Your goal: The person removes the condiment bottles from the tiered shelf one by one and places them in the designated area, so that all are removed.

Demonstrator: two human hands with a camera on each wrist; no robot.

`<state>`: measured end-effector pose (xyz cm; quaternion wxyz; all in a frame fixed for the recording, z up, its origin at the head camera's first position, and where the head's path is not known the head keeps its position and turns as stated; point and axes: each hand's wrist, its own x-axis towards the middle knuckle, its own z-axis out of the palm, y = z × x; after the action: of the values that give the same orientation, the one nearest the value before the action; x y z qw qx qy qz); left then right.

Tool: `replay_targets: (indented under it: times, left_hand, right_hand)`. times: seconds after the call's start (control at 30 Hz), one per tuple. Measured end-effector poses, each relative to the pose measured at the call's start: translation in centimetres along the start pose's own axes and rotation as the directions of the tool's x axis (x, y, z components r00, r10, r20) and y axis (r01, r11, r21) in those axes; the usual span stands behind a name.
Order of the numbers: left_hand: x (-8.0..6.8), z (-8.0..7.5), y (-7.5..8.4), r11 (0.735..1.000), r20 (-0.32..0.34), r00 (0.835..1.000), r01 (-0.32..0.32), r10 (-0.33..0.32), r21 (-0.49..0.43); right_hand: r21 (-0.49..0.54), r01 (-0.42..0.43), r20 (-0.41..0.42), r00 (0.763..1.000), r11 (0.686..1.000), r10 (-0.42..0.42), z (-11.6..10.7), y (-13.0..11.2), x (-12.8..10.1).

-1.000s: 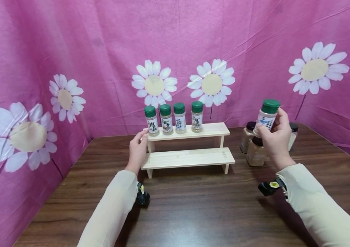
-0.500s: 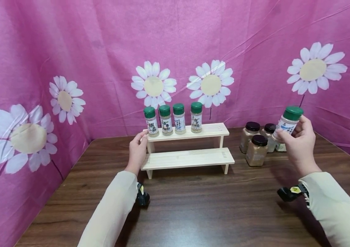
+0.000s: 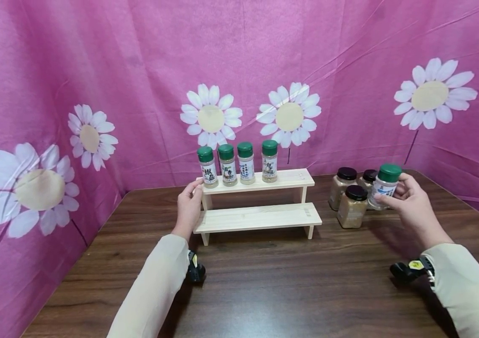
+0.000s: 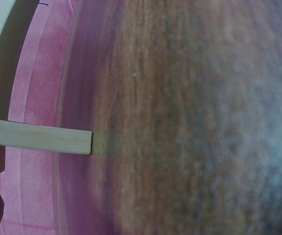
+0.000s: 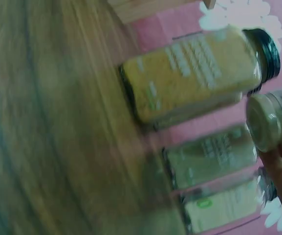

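Note:
My right hand [image 3: 414, 206] grips a seasoning bottle [image 3: 384, 188] with a green cap and a white and blue label, upright among the dark-lidded jars. In the right wrist view the bottle's base [image 5: 265, 122] shows raised off the table beside these jars. My left hand [image 3: 189, 206] holds the left end of a two-step wooden rack [image 3: 260, 217], fingers at the upper shelf's corner. On that shelf stand several green-capped bottles, from the salt-and-pepper one [image 3: 209, 172] at left to one [image 3: 269, 164] set a little apart at right. A rack leg [image 4: 43, 137] fills part of the left wrist view.
Square jars with black lids stand right of the rack: one in front [image 3: 352, 209], one behind it at left [image 3: 343, 185], another [image 3: 368, 178] partly hidden by the held bottle. The brown table [image 3: 265, 281] meets a pink flowered cloth [image 3: 239, 47] at the back.
My right hand has carried the green-capped bottle right, then down and slightly back left, lower beside the jars. The left hand stays on the rack.

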<state>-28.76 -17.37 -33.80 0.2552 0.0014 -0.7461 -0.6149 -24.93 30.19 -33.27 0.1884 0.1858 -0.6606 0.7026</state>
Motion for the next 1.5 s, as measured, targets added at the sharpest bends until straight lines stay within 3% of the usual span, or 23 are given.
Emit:
replay_targets:
  times: [0.17,0.43,0.57,0.77,1.27,1.5]
  left_hand:
    - [0.0,0.1,0.2,1.0,-0.001,1.0,-0.004,0.004,0.011]
    - [0.1,0.0,0.0,1.0,0.007,1.0,0.006,-0.006,0.009]
    - [-0.1,-0.1,0.1,1.0,0.01,1.0,0.012,-0.012,0.009]
    - [-0.2,-0.2,0.1,1.0,-0.005,1.0,0.014,-0.014,0.014]
    - [0.0,-0.1,-0.1,0.999,0.001,1.0,0.008,-0.008,-0.037]
    - [0.1,-0.1,-0.2,1.0,-0.009,1.0,0.009,-0.009,-0.03]
  right_hand:
    - [-0.097,-0.077,0.099,0.991,0.992,0.087,-1.5,1.0,-0.2]
    - [-0.061,-0.134,0.199,0.969,0.989,0.144,-2.8,2.1,-0.4]
    - [-0.065,-0.136,0.211,0.966,0.989,0.147,-3.1,2.6,-0.5]
    - [-0.167,-0.154,0.227,0.955,0.974,0.19,-3.4,3.4,-0.4]
    - [-0.042,-0.148,0.229,0.961,0.988,0.154,-3.6,4.1,-0.6]
    - [-0.128,-0.151,0.199,0.964,0.98,0.175,-3.5,3.9,-0.5]
